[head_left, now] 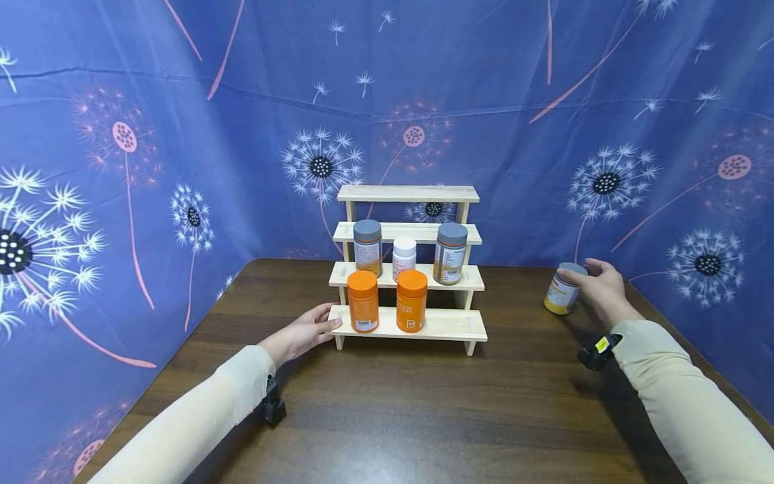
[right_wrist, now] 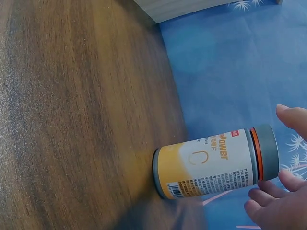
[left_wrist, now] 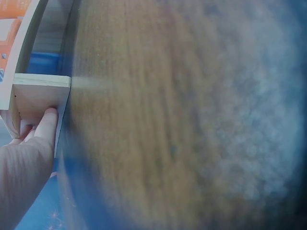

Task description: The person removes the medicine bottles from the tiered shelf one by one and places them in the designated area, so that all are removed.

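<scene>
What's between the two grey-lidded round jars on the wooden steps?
A small white bottle stands between the left grey-lidded jar and the right grey-lidded jar, on the pale wooden step stand, as the head view shows.

The rack [head_left: 408, 193] stands on the bench [head_left: 387, 417], before the cloth [head_left: 484, 101]. Its lowest step carries two jars [head_left: 363, 302], one left, one near the middle; on the next step behind, a bottle [head_left: 404, 259] sits between two tubs [head_left: 367, 250]. Another tub [head_left: 562, 293] stands well right, beside the right hand [head_left: 601, 292]. The left hand [head_left: 310, 331] touches the rack's left end.
</scene>
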The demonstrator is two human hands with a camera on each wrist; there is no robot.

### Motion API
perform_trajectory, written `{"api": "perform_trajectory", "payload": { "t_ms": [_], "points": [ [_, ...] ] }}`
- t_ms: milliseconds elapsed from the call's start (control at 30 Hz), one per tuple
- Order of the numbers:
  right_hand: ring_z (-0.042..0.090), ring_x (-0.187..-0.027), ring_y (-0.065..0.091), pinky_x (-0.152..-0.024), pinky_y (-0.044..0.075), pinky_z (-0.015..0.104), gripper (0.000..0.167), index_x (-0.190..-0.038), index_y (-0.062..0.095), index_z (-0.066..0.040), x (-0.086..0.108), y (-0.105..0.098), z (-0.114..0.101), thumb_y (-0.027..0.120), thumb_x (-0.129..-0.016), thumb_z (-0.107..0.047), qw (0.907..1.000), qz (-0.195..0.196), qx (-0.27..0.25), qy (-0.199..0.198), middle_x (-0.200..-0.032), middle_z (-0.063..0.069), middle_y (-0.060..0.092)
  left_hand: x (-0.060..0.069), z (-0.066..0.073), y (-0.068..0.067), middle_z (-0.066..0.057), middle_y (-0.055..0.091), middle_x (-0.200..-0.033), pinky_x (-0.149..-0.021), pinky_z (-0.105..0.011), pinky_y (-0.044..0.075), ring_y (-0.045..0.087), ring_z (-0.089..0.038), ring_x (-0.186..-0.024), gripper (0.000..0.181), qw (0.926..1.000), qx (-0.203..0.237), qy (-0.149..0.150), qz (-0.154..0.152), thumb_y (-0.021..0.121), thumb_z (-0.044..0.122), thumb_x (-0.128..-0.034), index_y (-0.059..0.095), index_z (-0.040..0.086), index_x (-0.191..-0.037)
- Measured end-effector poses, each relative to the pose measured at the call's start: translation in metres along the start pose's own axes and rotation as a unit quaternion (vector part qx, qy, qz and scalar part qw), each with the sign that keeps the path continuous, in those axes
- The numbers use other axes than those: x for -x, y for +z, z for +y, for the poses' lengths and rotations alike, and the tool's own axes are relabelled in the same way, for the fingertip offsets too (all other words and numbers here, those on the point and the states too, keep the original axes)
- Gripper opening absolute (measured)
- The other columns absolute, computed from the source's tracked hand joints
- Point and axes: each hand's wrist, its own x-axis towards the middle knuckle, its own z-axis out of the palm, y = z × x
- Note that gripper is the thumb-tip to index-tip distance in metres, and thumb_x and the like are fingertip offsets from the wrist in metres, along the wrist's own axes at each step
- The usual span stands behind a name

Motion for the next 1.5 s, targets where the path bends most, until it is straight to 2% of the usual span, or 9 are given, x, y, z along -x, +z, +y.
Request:
{"api": "perform_trajectory", "payload": {
  "t_ms": [333, 567, 667, 800, 1033, 1200, 1300, 1367, 1500],
  "points": [
    [0.029, -0.145, 0.027, -0.119, 0.031, 0.040, 0.091, -0.154, 0.019, -0.005, -0.001, -0.004, -0.004, 0.067, -0.088, -0.044, 0.9987, 0.028, -0.043, 0.000, -0.158, 0.017, 0.026, -0.004, 0.001, 0.001, -0.024, 0.020, -0.157, -0.117, -0.046, 0.031, 0.042, -0.025, -0.130, 0.066, 1.0000, 0.002, 0.002, -0.001, 0.047, 0.008, -0.1016, 0.007, -0.002, -0.153],
    [0.006, -0.130, 0.045, -0.106, 0.039, 0.013, 0.084, -0.152, 0.030, -0.014, -0.002, -0.003, -0.013, 0.073, -0.085, -0.039, 0.9952, 0.062, -0.075, 0.010, -0.146, -0.003, 0.045, -0.005, 0.001, 0.001, -0.023, 0.015, -0.158, -0.117, -0.046, 0.030, 0.034, -0.030, -0.137, 0.068, 1.0000, 0.007, -0.005, 0.003, 0.047, 0.008, -0.1015, 0.004, -0.002, -0.154],
    [0.002, -0.123, 0.047, -0.106, 0.039, 0.013, 0.082, -0.152, 0.031, -0.015, 0.000, -0.004, -0.016, 0.073, -0.085, -0.037, 0.9945, 0.068, -0.080, 0.005, -0.145, -0.005, 0.047, -0.005, 0.001, 0.002, -0.024, 0.015, -0.158, -0.117, -0.046, 0.030, 0.034, -0.030, -0.137, 0.069, 1.0000, 0.004, -0.005, 0.002, 0.048, 0.008, -0.1015, 0.004, -0.002, -0.153],
    [0.001, -0.123, 0.047, -0.106, 0.040, 0.014, 0.080, -0.151, 0.033, -0.017, 0.001, -0.005, -0.019, 0.073, -0.085, -0.037, 0.9936, 0.076, -0.084, 0.001, -0.145, -0.006, 0.048, -0.005, 0.000, 0.001, -0.023, 0.016, -0.158, -0.117, -0.045, 0.032, 0.038, -0.027, -0.134, 0.068, 1.0000, -0.001, -0.006, 0.002, 0.047, 0.008, -0.1016, 0.005, -0.002, -0.153],
    [0.000, -0.117, 0.051, -0.083, 0.044, 0.001, 0.075, -0.147, 0.040, -0.016, 0.002, -0.008, -0.028, 0.075, -0.084, -0.034, 0.9894, 0.099, -0.103, -0.023, -0.137, -0.009, 0.055, -0.005, 0.002, 0.001, -0.024, 0.017, -0.158, -0.115, -0.044, 0.034, 0.044, -0.023, -0.128, 0.069, 1.0000, -0.008, -0.002, 0.002, 0.050, 0.011, -0.1010, 0.007, -0.002, -0.153],
    [0.000, -0.113, 0.052, -0.076, 0.045, 0.000, 0.074, -0.145, 0.043, -0.015, 0.005, -0.007, -0.032, 0.079, -0.080, -0.025, 0.9785, 0.100, -0.179, -0.020, -0.126, -0.010, 0.059, -0.004, 0.003, 0.001, -0.025, 0.017, -0.157, -0.116, -0.044, 0.033, 0.043, -0.023, -0.129, 0.070, 1.0000, -0.006, -0.007, -0.001, 0.051, 0.011, -0.1007, 0.006, -0.003, -0.153],
    [0.004, -0.114, 0.052, -0.076, 0.044, 0.000, 0.070, -0.141, 0.048, -0.017, 0.007, -0.005, -0.032, 0.081, -0.079, -0.022, 0.9715, 0.108, -0.210, -0.018, -0.118, -0.014, 0.062, -0.003, 0.003, 0.002, -0.024, 0.016, -0.158, -0.116, -0.044, 0.032, 0.040, -0.026, -0.132, 0.070, 0.9999, -0.005, -0.009, -0.003, 0.050, 0.010, -0.1009, 0.005, -0.003, -0.153],
    [0.005, -0.113, 0.051, -0.078, 0.043, 0.002, 0.063, -0.136, 0.052, -0.020, 0.008, -0.004, -0.031, 0.080, -0.080, -0.023, 0.9709, 0.117, -0.208, -0.021, -0.112, -0.017, 0.063, -0.003, 0.002, 0.002, -0.024, 0.016, -0.158, -0.117, -0.045, 0.032, 0.038, -0.028, -0.134, 0.070, 0.9999, -0.005, -0.010, -0.003, 0.050, 0.010, -0.1010, 0.005, -0.003, -0.153],
    [0.003, -0.107, 0.051, -0.096, 0.041, 0.010, 0.051, -0.126, 0.057, -0.023, 0.010, 0.002, -0.032, 0.080, -0.080, -0.019, 0.9654, 0.137, -0.220, -0.028, -0.100, -0.021, 0.063, -0.002, 0.002, 0.000, -0.025, 0.015, -0.158, -0.117, -0.047, 0.030, 0.037, -0.030, -0.135, 0.070, 0.9998, -0.012, -0.013, -0.004, 0.050, 0.010, -0.1009, 0.004, -0.003, -0.153]
  ]
}}
